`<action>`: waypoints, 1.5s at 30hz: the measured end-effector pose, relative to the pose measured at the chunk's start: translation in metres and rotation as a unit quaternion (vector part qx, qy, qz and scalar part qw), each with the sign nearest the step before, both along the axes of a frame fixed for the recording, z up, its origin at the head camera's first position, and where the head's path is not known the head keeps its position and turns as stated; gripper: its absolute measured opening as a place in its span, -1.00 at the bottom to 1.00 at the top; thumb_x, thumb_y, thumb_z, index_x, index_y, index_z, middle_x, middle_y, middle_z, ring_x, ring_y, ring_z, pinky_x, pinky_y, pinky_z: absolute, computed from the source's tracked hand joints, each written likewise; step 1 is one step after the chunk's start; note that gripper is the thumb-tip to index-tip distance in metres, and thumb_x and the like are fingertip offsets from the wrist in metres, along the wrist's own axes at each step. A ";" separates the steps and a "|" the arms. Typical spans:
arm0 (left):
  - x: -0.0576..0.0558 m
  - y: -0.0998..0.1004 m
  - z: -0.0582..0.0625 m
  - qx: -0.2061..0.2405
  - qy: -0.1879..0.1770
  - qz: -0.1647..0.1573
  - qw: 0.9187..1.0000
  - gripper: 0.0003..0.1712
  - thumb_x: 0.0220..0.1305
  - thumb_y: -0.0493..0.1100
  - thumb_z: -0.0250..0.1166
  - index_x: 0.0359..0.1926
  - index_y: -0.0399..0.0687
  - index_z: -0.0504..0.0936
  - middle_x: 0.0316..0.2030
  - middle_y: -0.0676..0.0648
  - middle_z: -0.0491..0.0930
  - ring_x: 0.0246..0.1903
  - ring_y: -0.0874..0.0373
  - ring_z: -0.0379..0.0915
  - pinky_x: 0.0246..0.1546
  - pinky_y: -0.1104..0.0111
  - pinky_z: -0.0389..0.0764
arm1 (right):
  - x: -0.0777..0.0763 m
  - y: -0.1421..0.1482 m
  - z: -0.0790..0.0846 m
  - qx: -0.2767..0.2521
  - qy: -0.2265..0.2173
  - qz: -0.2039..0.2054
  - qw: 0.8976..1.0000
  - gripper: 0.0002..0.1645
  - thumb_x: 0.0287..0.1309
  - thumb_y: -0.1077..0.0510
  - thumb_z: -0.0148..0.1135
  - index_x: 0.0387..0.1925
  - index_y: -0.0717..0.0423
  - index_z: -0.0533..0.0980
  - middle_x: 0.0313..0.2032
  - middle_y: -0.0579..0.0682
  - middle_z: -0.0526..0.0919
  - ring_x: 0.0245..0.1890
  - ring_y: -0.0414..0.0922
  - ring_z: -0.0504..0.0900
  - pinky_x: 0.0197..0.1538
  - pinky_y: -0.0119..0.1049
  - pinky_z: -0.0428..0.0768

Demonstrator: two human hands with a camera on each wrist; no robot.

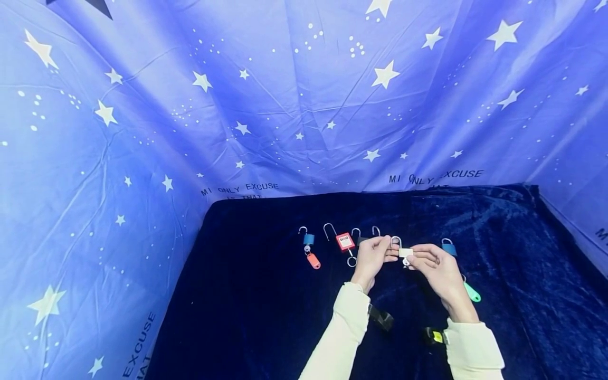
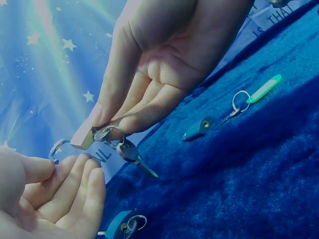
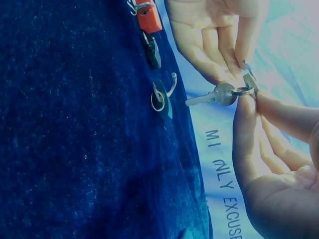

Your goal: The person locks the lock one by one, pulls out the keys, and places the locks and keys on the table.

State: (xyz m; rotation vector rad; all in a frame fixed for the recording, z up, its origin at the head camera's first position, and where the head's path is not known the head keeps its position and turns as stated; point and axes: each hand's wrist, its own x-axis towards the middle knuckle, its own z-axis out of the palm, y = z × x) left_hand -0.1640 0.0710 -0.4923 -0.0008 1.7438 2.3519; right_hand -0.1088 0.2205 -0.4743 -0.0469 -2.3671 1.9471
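A small brass padlock [image 1: 406,253] is held up between both hands, its shackle standing swung out from the body. My left hand [image 1: 372,257] pinches the free end of the shackle [image 2: 61,145] between thumb and forefinger. On the other side, my right hand [image 1: 440,270] grips the lock body and a key head at its keyhole with thumb and fingertips. From a ring there dangles a second key [image 3: 212,96], seen in both wrist views.
Behind the hands lie a blue padlock with an orange tag [image 1: 313,260], a red padlock [image 1: 345,241] and dark padlocks, shackles open. To the right is a blue padlock [image 1: 448,248] with a green tag [image 1: 472,292]. Dark blue plush cloth [image 1: 266,316] covers the surface; a starry curtain [image 1: 294,105] surrounds it.
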 end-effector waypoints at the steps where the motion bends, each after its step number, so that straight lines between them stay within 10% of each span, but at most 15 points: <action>1: 0.000 0.000 0.000 0.000 0.001 -0.001 1.000 -0.69 0.46 -0.22 0.12 -0.14 -0.43 0.68 -0.30 -0.31 0.73 -0.50 0.29 0.61 -0.31 0.31 0.73 | 0.000 -0.001 0.000 0.001 0.000 0.001 1.000 -0.56 0.28 0.26 0.28 0.04 0.53 0.41 -0.35 -0.31 0.70 -0.35 -0.38 0.71 -0.23 -0.43 0.68; 10: 0.003 -0.003 0.003 -0.005 0.021 -0.011 1.000 -0.68 0.49 -0.23 0.07 -0.07 -0.40 0.66 -0.23 -0.34 0.72 -0.43 0.27 0.63 -0.25 0.27 0.73 | 0.000 -0.005 0.001 0.013 0.000 0.004 1.000 -0.56 0.30 0.23 0.27 0.04 0.51 0.41 -0.35 -0.29 0.69 -0.36 -0.36 0.71 -0.22 -0.40 0.69; 21: 0.001 -0.006 0.004 0.011 0.074 -0.048 0.996 -0.67 0.52 -0.25 0.01 0.05 -0.30 0.64 -0.09 -0.32 0.70 0.03 -0.26 0.60 -0.15 0.41 0.68 | 0.002 -0.006 0.005 0.068 -0.035 -0.003 0.997 -0.46 0.32 0.05 0.28 0.11 0.39 0.44 -0.19 -0.05 0.72 -0.29 -0.41 0.69 -0.17 -0.51 0.63; 45: 0.000 -0.012 0.004 0.026 0.070 -0.046 0.996 -0.70 0.41 -0.28 0.19 0.05 -0.37 0.64 -0.09 -0.44 0.66 0.03 -0.33 0.58 -0.17 0.44 0.67 | -0.001 -0.015 0.000 0.024 -0.016 -0.003 1.000 -0.55 0.26 0.21 0.32 0.03 0.46 0.42 -0.36 -0.34 0.68 -0.35 -0.33 0.73 -0.21 -0.43 0.68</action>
